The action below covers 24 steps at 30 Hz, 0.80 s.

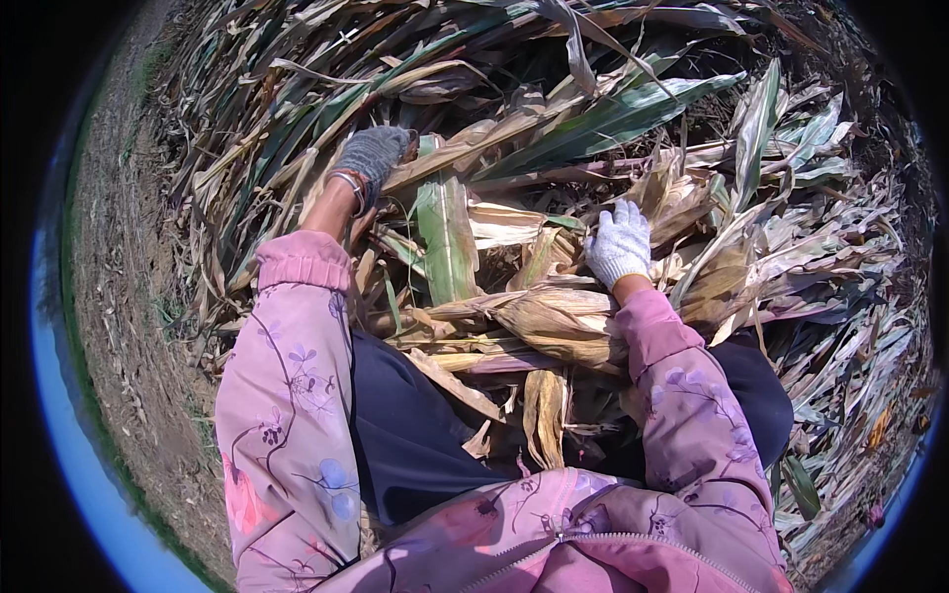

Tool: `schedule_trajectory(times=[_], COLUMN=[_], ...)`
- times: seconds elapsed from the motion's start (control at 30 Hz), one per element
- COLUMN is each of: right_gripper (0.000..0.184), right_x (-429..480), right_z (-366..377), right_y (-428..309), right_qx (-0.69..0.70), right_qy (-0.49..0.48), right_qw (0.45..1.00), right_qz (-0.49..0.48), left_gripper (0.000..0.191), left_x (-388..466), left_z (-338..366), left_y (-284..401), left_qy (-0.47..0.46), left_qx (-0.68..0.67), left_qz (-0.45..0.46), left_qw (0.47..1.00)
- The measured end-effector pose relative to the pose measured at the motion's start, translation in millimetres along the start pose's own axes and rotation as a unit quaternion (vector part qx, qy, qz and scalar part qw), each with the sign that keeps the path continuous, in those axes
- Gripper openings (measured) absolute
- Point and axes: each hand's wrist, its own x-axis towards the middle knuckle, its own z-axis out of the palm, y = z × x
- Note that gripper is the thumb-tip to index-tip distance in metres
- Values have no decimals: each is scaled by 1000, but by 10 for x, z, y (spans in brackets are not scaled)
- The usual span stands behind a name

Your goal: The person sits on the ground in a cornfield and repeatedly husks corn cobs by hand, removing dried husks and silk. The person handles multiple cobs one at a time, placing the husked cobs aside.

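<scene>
My left hand [373,157], in a grey knit glove, is among dry corn leaves at the upper left. Its fingers curl downward beside a long tan corn leaf [474,148], and whether they grip anything is hidden. My right hand [620,239], in a white knit glove, rests back-up on the dry husks with its thumb apart from the fingers. No held object shows under it. A corn ear in a tan husk [560,322] lies across the stalks just below that hand. Between both hands is a broad green corn leaf [447,233]. Another husk-wrapped ear [678,204] lies right of the white glove.
Cut corn stalks [274,141] lie heaped in front and to the left. More dry leaves [838,244] spread over the right side. A large green leaf [608,122] lies beyond the hands. Bare soil [126,296] runs along the far left. My dark-trousered knees [404,422] flank the near stalks.
</scene>
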Motion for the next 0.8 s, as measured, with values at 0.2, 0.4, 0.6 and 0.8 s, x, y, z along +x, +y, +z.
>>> schedule_trajectory(times=[0.2,0.4,0.6,0.8], right_gripper=[41,37,35,34], right_x=[102,194,286,296], right_z=[105,279,348,329], right_y=[-106,-128,-160,-165], right_qx=[-9,-25,-20,-14], right_qy=[48,64,50,74], right_qw=[999,997,998,996], right_qz=[-19,-41,-43,-51], left_gripper=[51,103,67,58], left_x=[-169,-749,-872,-862], left_z=[315,1131,1462,1159], left_y=[-133,-170,-329,-530], left_qy=[-111,-135,-90,-136], left_qx=[-106,-47,-15,-73], left_qz=[-74,-260,-315,-310], left_qw=[985,955,945,938])
